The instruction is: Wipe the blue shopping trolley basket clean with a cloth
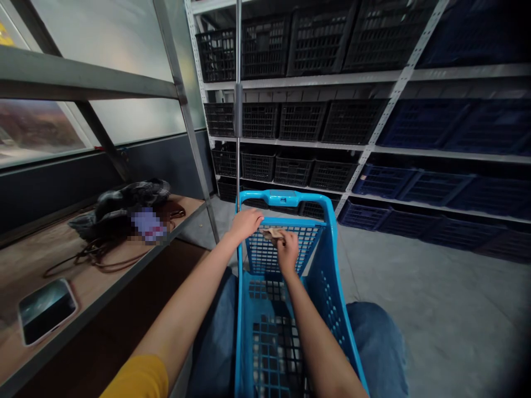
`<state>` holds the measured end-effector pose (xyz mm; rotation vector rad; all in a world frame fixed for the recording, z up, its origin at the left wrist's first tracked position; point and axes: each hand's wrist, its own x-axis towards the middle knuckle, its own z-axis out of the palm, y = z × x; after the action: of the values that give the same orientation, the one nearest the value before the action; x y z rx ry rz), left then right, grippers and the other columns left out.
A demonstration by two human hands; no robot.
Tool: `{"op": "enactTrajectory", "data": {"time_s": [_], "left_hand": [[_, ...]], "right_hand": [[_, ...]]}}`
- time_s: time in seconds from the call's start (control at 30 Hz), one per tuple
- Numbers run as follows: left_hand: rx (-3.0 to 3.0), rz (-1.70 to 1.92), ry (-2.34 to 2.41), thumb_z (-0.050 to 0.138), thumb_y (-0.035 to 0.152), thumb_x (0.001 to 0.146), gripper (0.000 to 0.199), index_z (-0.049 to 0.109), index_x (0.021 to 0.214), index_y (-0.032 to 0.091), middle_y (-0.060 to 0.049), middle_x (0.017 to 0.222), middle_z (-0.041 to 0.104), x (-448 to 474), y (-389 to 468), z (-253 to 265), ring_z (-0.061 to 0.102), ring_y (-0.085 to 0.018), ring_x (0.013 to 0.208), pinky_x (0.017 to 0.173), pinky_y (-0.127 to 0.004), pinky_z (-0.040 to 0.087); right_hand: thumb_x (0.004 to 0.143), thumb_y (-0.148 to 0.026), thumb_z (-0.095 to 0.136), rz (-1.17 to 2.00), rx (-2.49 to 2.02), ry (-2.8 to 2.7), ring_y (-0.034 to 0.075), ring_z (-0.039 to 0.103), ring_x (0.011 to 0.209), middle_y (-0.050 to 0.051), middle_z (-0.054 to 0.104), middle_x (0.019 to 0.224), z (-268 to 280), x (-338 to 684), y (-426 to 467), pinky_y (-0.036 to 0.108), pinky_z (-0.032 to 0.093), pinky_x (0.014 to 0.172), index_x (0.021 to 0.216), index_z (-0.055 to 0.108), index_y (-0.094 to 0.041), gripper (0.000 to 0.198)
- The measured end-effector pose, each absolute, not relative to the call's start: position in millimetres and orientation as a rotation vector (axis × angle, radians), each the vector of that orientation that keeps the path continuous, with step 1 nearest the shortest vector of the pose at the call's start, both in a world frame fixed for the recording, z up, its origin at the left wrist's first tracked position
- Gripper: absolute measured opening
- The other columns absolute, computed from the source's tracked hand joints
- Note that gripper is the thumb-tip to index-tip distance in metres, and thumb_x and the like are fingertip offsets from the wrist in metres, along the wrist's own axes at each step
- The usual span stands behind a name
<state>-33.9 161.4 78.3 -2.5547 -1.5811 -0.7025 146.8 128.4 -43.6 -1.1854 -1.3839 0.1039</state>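
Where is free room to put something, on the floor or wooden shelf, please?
On the floor, between the blue cart and the blue crates. On the wooden shelf, a small patch between the phone and the brown cord. Crowded: the shelf's far end, around the dark cloth, and the cart's mesh panel, near the right hand.

From where I stand, the cart [333, 237] is bright blue, its end panel [307, 236] patterned with small squares. The cloth [274, 233] is beige, the sleeve [143, 378] yellow, the floor [427, 298] grey; some crates [302, 119] are black, others [442, 190] dark blue.
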Motion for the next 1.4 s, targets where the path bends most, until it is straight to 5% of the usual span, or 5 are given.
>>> {"op": "enactTrajectory", "data": {"time_s": [0.37,0.6,0.97,1.23,1.4], "left_hand": [[-2.486,-0.606,-1.56,0.041,0.039,0.1,0.035,0.071,0.107,0.023,-0.009,0.104,0.068,-32.7,152.8,80.4,0.064,-0.024,0.096,0.081,-0.032,0.046],[-2.475,-0.538,-1.534,0.039,0.04,0.101,0.035,0.068,0.111,0.024,-0.007,0.107,0.067,-32.4,147.3,82.9,0.064,-0.022,0.098,0.082,-0.032,0.048],[-2.454,-0.477,-1.571,0.039,0.041,0.102,0.035,0.068,0.114,0.025,-0.006,0.107,0.067,-32.2,144.1,84.9,0.064,-0.021,0.099,0.082,-0.03,0.047],[-2.46,-0.513,-1.563,0.042,0.042,0.101,0.035,0.068,0.112,0.023,-0.006,0.107,0.067,-31.9,146.7,83.3,0.064,-0.021,0.101,0.084,-0.031,0.047],[-2.471,-0.505,-1.568,0.043,0.043,0.1,0.035,0.068,0.114,0.023,-0.007,0.107,0.066,-32.4,146.2,84.7,0.064,-0.022,0.1,0.085,-0.031,0.048]], "right_hand": [[0.08,-0.011,0.044,0.253,-1.194,-1.493,0.021,0.055,0.097,0.008,0.057,0.106,-31.9,137.3,119.1,0.033,0.046,0.087,0.099,0.064,-0.021,0.029],[0.084,-0.02,0.051,0.07,-1.311,-0.942,0.022,0.053,0.098,0.009,0.056,0.101,-27.7,186.2,128.0,0.035,0.044,0.09,0.097,0.063,-0.017,0.018],[0.082,-0.008,0.042,0.225,-1.351,-1.727,0.021,0.054,0.095,0.007,0.057,0.104,-122.2,141.2,92.1,0.03,0.046,0.081,0.103,0.064,-0.021,0.033],[0.086,-0.01,0.044,0.148,-1.142,-1.624,0.023,0.052,0.108,0.01,0.054,0.113,-43.7,116.4,124.5,0.035,0.045,0.094,0.109,0.062,-0.02,0.031],[0.083,-0.005,0.045,0.255,-1.244,-1.875,0.022,0.055,0.102,0.008,0.059,0.112,-122.3,123.3,96.3,0.032,0.047,0.087,0.11,0.063,-0.022,0.037]]}}
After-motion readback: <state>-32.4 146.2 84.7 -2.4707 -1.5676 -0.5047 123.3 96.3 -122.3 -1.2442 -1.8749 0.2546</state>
